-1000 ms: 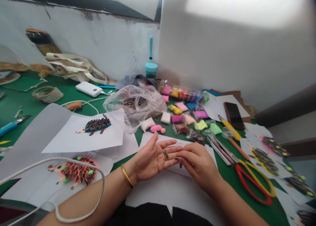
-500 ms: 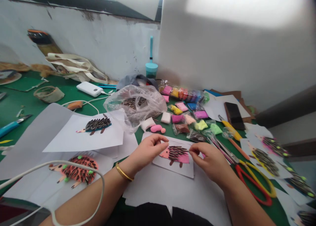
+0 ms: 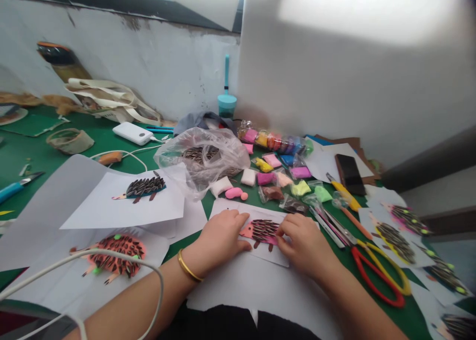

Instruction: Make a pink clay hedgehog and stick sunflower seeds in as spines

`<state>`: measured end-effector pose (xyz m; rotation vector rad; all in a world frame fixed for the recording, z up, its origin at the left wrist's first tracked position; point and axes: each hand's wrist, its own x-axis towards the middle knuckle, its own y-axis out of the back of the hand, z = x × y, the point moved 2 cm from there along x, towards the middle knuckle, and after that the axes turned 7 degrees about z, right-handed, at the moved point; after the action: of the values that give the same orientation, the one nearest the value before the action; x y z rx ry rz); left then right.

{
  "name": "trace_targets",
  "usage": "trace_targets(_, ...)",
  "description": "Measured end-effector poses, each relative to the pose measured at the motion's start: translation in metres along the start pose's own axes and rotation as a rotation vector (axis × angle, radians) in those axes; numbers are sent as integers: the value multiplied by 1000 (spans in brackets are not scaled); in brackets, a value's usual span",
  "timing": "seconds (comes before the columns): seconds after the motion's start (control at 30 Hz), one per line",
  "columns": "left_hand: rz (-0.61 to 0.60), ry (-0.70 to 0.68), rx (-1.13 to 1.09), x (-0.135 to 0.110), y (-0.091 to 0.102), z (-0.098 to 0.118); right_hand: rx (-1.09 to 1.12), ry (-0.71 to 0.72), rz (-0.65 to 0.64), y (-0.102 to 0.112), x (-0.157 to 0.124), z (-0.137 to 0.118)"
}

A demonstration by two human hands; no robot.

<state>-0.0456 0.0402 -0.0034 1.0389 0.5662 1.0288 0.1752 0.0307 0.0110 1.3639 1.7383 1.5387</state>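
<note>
A pink clay hedgehog [image 3: 261, 230] with sunflower-seed spines lies on a small white card [image 3: 277, 256] in front of me. My left hand [image 3: 219, 239] rests closed on the card's left side, by the hedgehog's snout. My right hand [image 3: 303, 243] is closed at the hedgehog's back end, fingertips pinched against the seeds; what they pinch is too small to see. A clear plastic bag of sunflower seeds [image 3: 203, 159] sits just behind the card.
Bags of coloured clay [image 3: 282, 169] lie behind the card. Red and yellow scissors [image 3: 377, 273] and pens are to the right, with a black phone [image 3: 345, 167]. Other finished hedgehogs [image 3: 115, 253] lie on white sheets left and right. A white cable [image 3: 92, 255] loops near left.
My left hand turned palm down and closed beside the hedgehog card. My right hand moved from my left palm to the hedgehog's back end. The card came into view as the hands moved.
</note>
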Motion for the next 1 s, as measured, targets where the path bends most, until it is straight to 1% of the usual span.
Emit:
trace_targets(0.43,-23,13,-2,1,2,2,-173,56,17,-1,2,-9)
trace_targets(0.67,-27,-2,29,1,2,2,-205,68,14,-3,2,-10)
trace_targets(0.87,-25,11,21,0,2,2,-195,70,30,-3,2,-9)
trace_targets(1.0,-24,20,-17,1,2,1,-178,68,14,-1,1,-8)
